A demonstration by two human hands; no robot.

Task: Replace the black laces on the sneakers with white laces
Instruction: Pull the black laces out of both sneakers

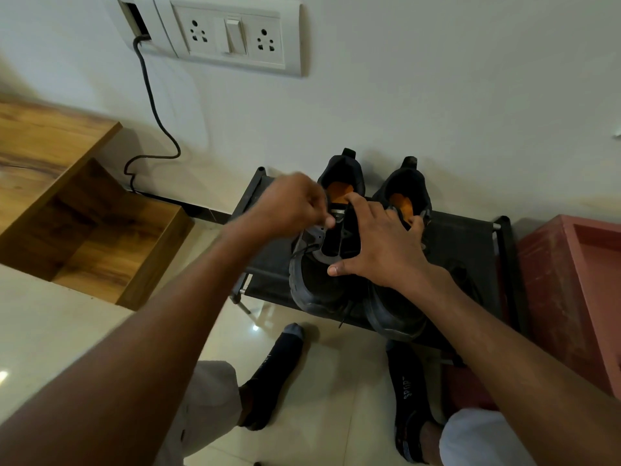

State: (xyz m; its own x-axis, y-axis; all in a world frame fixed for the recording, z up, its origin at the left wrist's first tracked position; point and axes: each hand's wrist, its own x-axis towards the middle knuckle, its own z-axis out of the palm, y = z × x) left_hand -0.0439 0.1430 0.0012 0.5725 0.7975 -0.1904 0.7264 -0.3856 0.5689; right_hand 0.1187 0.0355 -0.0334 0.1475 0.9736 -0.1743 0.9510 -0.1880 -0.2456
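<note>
Two black sneakers on a low black rack, both hands on the left one.

Left hand [295, 205], blurred, pinches at the eyelets of the left sneaker [316, 280]; right hand [376, 243] lies spread across its tongue, beside the right sneaker [400, 311]. A black lace [304, 249] trails loose over the rack [470, 250].

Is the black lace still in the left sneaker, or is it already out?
Mostly out: the left sneaker shows empty eyelets beside a bare tongue. One black lace strand still leaves a lower eyelet.
</note>
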